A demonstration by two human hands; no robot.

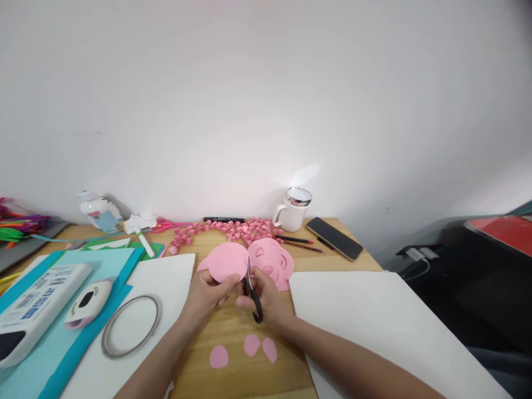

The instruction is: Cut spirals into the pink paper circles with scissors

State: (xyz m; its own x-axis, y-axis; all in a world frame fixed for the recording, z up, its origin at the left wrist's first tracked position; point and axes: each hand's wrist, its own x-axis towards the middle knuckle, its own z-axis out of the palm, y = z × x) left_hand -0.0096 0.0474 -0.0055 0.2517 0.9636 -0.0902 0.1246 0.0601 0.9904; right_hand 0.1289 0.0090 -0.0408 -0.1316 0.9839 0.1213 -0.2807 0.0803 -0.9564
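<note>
My left hand (211, 289) pinches the lower edge of a round pink paper disc (228, 260), thumb on top. In my right hand (266, 296) is a pair of black-handled scissors (257, 308), blades pointing away from me and touching the disc's right edge. Whether the blades are parted is hard to make out. Behind my right hand lie pink paper pieces (276, 257) with curved cuts in them. Three small pink paper cutouts (219, 357) lie on the wooden table (236, 327) nearer to me.
Many rolled pink paper curls (233, 228) lie along the back, near a white mug (293, 210), pencils (296, 240) and a phone (334, 238). White sheets (374, 321) flank my arms. At left are a tape roll (131, 326), a correction tape (88, 303) and a white box (44, 310).
</note>
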